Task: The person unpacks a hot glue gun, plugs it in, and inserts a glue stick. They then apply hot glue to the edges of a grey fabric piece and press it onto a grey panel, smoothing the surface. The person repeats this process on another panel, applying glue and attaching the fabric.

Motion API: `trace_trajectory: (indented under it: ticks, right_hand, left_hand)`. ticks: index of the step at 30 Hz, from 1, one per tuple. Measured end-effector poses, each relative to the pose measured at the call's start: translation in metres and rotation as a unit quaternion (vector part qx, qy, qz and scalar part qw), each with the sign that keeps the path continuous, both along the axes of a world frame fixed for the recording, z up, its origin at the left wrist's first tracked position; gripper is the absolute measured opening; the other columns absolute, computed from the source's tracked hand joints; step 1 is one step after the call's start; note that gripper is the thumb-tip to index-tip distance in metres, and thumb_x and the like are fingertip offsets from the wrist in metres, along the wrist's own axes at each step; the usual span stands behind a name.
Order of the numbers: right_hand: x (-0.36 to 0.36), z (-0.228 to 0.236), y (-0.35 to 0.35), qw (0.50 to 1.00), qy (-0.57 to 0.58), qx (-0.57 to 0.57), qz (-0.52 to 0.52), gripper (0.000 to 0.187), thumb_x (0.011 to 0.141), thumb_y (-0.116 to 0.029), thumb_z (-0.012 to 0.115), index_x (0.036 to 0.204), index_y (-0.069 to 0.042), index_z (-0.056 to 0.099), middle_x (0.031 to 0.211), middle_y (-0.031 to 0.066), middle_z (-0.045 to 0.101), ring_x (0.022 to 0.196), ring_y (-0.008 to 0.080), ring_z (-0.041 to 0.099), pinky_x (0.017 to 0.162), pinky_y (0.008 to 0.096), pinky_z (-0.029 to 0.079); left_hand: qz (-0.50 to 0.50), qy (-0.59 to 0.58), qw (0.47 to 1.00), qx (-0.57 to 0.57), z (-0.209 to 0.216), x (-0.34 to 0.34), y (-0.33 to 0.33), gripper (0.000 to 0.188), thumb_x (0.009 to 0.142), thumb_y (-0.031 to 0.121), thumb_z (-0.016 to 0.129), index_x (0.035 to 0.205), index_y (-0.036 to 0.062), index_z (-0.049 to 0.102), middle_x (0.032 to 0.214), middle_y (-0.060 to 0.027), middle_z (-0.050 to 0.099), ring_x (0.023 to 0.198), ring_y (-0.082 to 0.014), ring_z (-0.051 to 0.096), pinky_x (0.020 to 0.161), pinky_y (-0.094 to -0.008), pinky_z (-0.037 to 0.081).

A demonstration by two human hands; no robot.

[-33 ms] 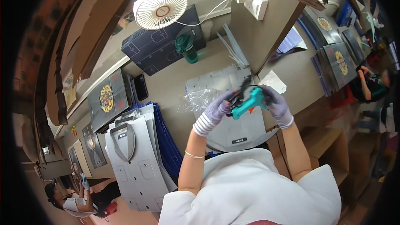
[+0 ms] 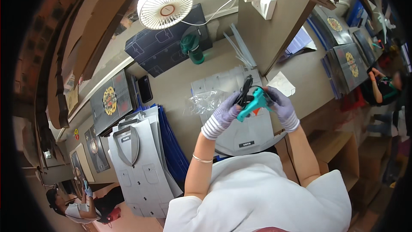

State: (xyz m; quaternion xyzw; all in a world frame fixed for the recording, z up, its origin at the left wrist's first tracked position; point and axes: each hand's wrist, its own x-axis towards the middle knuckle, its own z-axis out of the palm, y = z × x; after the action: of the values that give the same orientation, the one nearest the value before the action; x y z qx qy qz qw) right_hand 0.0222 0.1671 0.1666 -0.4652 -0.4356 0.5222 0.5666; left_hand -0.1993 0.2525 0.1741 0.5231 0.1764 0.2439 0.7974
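Both my hands wear light purple gloves with white striped cuffs. Between them is a teal glue gun (image 2: 256,103) with an orange trigger, held over the grey card pieces on the table. My left hand (image 2: 222,115) is closed on its bundled black cord (image 2: 245,89), close against the gun's lower end. Closed around the gun's other end is my right hand (image 2: 283,108); its fingers partly hide that end. Beneath the gun lies a grey shirt-shaped card piece (image 2: 249,134) with a small black label. Crumpled clear plastic (image 2: 206,102) rests beside my left hand.
A green bottle (image 2: 193,49) stands before dark boxes (image 2: 171,47), under a white fan (image 2: 165,6). Translucent sticks (image 2: 241,47) lie near the partition. Left are a phone (image 2: 144,89), grey shirt-shaped cards (image 2: 139,163) and blue folders (image 2: 169,137). Other people sit at both sides.
The glue gun has turned and now sits more upright. The black cord bundle has shifted left and stands up more clearly. Both hands have moved only slightly.
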Motion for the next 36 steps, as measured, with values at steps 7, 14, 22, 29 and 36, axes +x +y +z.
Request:
trace_trajectory:
  ticks: [7,14,22,29,36]
  right_hand:
    - [-0.011,0.004,0.017,0.982,-0.186,0.008,-0.037,0.04,0.086,0.002,0.052,0.126,0.001,0.049,0.103,0.0101,0.063,0.087,0.0122,0.061,0.079,0.0242,0.049]
    - [0.004,0.008,0.017,0.956,-0.216,-0.074,0.182,0.044,0.083,-0.001,0.056,0.127,-0.002,0.049,0.108,0.0111,0.064,0.093,0.0173,0.063,0.085,0.0284,0.052]
    - [-0.022,0.058,0.037,0.948,-0.29,0.117,0.06,0.021,0.084,-0.006,0.061,0.104,-0.001,0.062,0.097,0.0104,0.066,0.085,0.016,0.064,0.077,0.0275,0.052]
    - [-0.049,0.073,0.048,0.837,-0.462,0.29,0.042,0.029,0.078,-0.014,0.068,0.105,-0.005,0.062,0.098,0.0095,0.063,0.093,0.025,0.059,0.085,0.0362,0.047]
    - [-0.054,0.054,0.042,0.859,-0.435,0.237,0.132,0.028,0.075,-0.015,0.069,0.101,-0.006,0.062,0.09,0.0098,0.062,0.085,0.0279,0.057,0.078,0.0376,0.046]
  left_hand:
    - [0.194,0.029,0.975,-0.105,-0.009,0.007,0.001,0.037,0.092,0.016,0.054,0.12,-0.0078,0.049,0.102,-0.0154,0.062,0.095,-0.0243,0.063,0.082,-0.0322,0.053]
    - [0.148,-0.102,0.96,-0.214,-0.009,-0.015,-0.003,0.037,0.092,0.016,0.054,0.119,-0.0066,0.045,0.096,-0.016,0.062,0.092,-0.0291,0.065,0.085,-0.0411,0.053]
    - [0.28,0.121,0.95,-0.072,-0.005,-0.015,-0.026,0.023,0.092,0.013,0.054,0.11,-0.001,0.055,0.076,-0.0049,0.056,0.053,-0.0058,0.043,0.049,-0.0205,0.037]
    - [0.334,0.223,0.89,0.216,0.009,-0.024,-0.046,0.033,0.08,-0.005,0.063,0.112,-0.0001,0.061,0.092,-0.0108,0.066,0.082,-0.0125,0.063,0.077,-0.0253,0.052]
    - [0.321,0.241,0.864,0.303,0.027,-0.036,-0.044,0.024,0.074,0.005,0.07,0.098,0.0015,0.064,0.085,-0.0125,0.065,0.078,-0.0231,0.066,0.071,-0.0294,0.052]
